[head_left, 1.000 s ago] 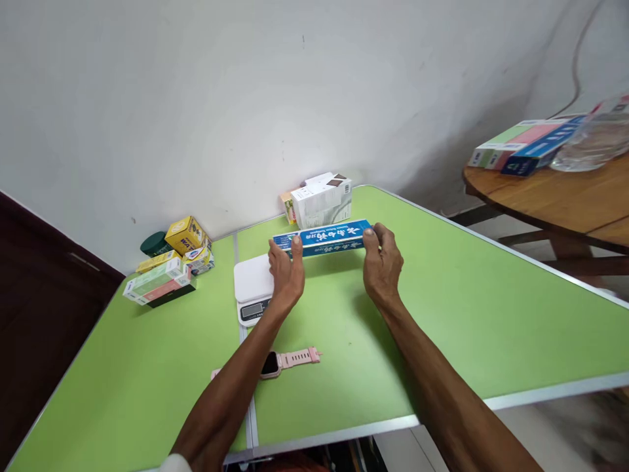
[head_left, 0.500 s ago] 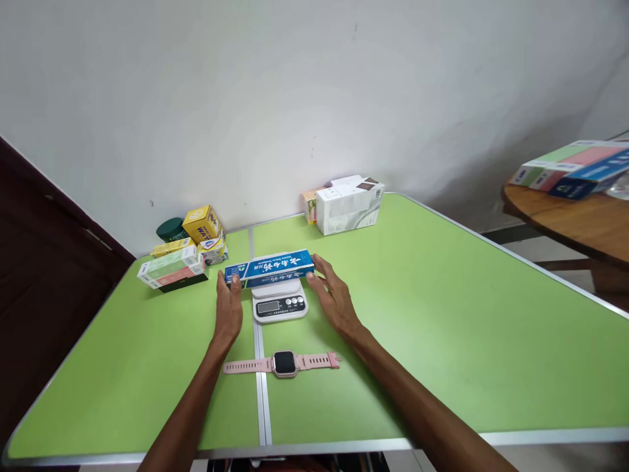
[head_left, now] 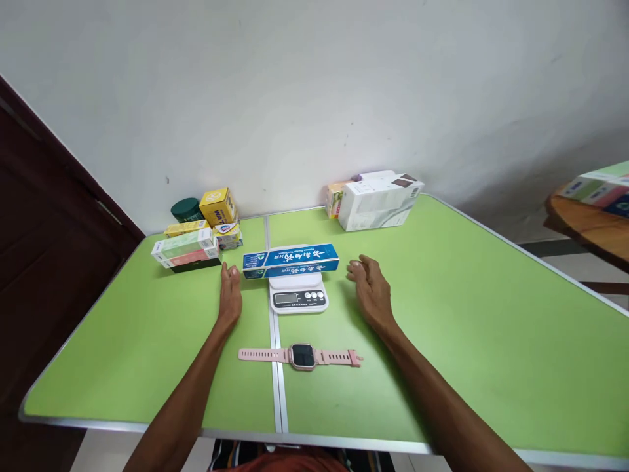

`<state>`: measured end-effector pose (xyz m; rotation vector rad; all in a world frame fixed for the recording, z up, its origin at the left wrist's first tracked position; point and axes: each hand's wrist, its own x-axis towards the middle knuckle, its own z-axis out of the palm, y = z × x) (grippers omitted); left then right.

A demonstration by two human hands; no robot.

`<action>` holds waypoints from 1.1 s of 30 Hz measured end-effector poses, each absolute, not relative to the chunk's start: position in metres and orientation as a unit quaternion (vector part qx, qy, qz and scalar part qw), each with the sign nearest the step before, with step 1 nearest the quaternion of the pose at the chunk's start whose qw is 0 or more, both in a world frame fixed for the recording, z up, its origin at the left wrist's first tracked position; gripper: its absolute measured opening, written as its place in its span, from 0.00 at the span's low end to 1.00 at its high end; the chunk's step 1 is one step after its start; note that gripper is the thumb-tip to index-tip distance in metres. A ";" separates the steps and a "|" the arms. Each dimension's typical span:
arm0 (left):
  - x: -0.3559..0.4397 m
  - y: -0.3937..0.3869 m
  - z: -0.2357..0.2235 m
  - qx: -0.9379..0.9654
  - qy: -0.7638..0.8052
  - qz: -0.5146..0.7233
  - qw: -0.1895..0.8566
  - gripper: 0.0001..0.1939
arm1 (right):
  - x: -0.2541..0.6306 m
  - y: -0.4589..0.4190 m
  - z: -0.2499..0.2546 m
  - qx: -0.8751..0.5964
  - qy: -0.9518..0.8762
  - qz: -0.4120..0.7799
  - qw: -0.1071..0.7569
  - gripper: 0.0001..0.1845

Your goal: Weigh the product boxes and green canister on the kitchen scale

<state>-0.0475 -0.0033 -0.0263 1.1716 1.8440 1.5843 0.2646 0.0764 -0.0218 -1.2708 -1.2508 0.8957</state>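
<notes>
A long blue toothpaste box [head_left: 291,261] lies across the white kitchen scale [head_left: 299,300], its ends jutting past the platform on both sides. My left hand [head_left: 230,294] is just left of the box, apart from it, holding nothing, with its fingers extended. To the right of the box, my right hand [head_left: 371,292] is also empty, its fingers loosely curved and apart from the box. A pink smartwatch [head_left: 303,356] lies stretched out flat in front of the scale. What the scale's display reads is too small to make out.
At the back left stand stacked small boxes [head_left: 187,246], a yellow box [head_left: 218,206] and a dark green lid [head_left: 187,210]. A white box [head_left: 381,203] stands against the wall. The green table [head_left: 452,341] has a metal edge. A wooden table [head_left: 584,219] is at right.
Both hands brought the toothpaste box left onto the scale, then let go and drew apart to either side. The camera view has shifted, bringing the whole watch into sight.
</notes>
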 end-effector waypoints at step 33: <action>-0.104 -0.013 0.068 0.378 0.662 0.646 0.030 0.39 | 0.101 0.064 0.065 -0.355 -0.649 0.451 0.500 0.44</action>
